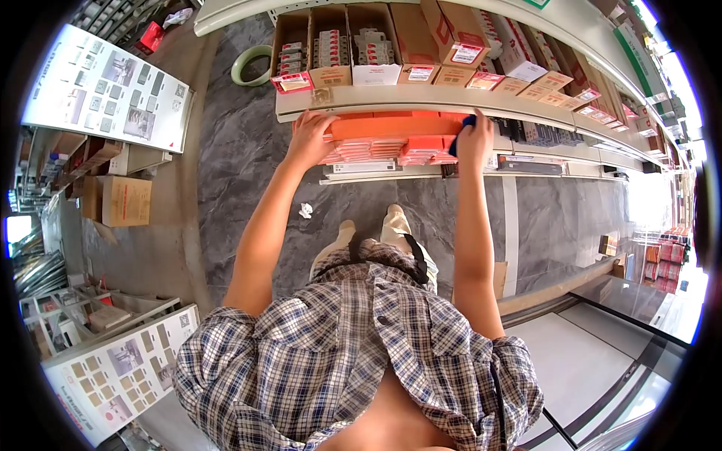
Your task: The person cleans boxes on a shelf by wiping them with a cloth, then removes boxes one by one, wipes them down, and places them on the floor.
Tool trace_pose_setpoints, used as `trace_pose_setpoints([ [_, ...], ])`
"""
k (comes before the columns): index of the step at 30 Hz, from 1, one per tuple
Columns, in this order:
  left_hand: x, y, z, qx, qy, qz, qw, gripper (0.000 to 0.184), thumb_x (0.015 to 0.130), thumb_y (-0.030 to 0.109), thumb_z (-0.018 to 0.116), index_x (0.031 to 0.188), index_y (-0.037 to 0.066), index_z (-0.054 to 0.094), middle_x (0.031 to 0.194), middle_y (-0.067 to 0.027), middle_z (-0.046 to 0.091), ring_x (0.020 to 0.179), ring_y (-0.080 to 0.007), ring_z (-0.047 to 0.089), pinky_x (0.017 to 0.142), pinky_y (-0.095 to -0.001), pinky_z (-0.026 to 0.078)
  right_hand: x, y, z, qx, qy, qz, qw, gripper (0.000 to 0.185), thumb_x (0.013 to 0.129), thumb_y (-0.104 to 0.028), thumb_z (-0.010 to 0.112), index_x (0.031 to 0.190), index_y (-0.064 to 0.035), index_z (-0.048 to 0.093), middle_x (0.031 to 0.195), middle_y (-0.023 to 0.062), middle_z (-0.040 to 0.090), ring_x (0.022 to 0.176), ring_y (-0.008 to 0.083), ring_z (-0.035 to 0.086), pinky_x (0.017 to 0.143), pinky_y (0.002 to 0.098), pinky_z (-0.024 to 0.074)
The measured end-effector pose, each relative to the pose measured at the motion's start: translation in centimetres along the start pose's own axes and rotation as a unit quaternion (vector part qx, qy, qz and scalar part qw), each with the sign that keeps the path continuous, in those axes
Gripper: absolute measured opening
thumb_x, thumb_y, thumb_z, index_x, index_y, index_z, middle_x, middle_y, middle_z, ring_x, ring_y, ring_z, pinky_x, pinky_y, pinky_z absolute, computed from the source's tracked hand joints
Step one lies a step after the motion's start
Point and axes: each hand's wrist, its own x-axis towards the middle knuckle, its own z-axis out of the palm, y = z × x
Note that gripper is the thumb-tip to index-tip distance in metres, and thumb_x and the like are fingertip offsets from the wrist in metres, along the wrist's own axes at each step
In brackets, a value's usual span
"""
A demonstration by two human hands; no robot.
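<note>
An orange box or tray point(398, 126) with a bright front edge sits at the shelf just below the upper ledge, with red and white packets point(368, 150) showing beneath that edge. At its left end my left hand point(310, 137) grips the edge with bent fingers. My right hand point(474, 139) is at the other end, its fingers closed around a dark blue cloth point(459, 137) pressed by the orange edge. The undersides of both hands are hidden.
Open cartons of small packaged parts point(329, 74) line the shelf ledge point(361, 95) above. A green ring-shaped roll point(252, 66) lies on the floor at the left, and crumpled white paper point(305, 210) near my feet. Display boards point(113, 86) stand at the left.
</note>
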Motion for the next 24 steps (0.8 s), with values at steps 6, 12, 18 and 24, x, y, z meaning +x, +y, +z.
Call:
trace_pose_setpoints([
  [6,0.4,0.5,-0.7,0.013,-0.006,0.023,1.000,0.047,0.066,0.023,0.075,0.111,0.018,0.061,0.103,0.0040,0.064,0.104,-0.0192,0.052,0.097,-0.0382,0.034,-0.2,7.9,-0.9,0.407,-0.239,0.222,0.853,0.059,0.078,-0.005,0.049,0.137,-0.0111,0.043,0.110,0.0084,0.055,0.095,0.0146,0.052,0.083,0.0274,0.0432],
  [12,0.9,0.3,-0.9,0.040,-0.012,0.032,0.999,0.047,0.065,0.023,0.075,0.110,0.017,0.061,0.105,0.0044,0.065,0.101,-0.0176,0.052,0.096,-0.0371,0.034,-2.0,8.0,-5.5,0.377,-0.410,0.213,0.803,0.071,0.075,-0.016,0.074,0.137,-0.0092,0.041,0.138,0.0117,0.045,0.123,0.0215,0.045,0.099,0.0325,0.0377],
  [18,1.1,0.3,-1.2,0.008,-0.025,0.012,1.000,0.051,0.063,0.025,0.077,0.111,0.016,0.062,0.100,0.0013,0.066,0.097,-0.0188,0.053,0.094,-0.0370,0.035,-5.3,9.4,-3.1,0.131,-0.219,0.008,0.967,0.093,0.064,-0.014,0.080,0.141,-0.0093,0.029,0.132,0.0182,0.048,0.122,0.0316,0.046,0.100,0.0370,0.0382],
  [24,1.0,0.0,-1.3,-0.010,-0.035,-0.002,0.999,0.053,0.063,0.027,0.078,0.113,0.016,0.062,0.097,-0.0010,0.067,0.096,-0.0208,0.053,0.093,-0.0363,0.035,-5.0,8.0,0.2,0.176,-0.229,0.037,0.957,0.078,0.067,-0.008,0.079,0.134,-0.0087,0.040,0.118,0.0129,0.058,0.111,0.0223,0.054,0.094,0.0324,0.0411],
])
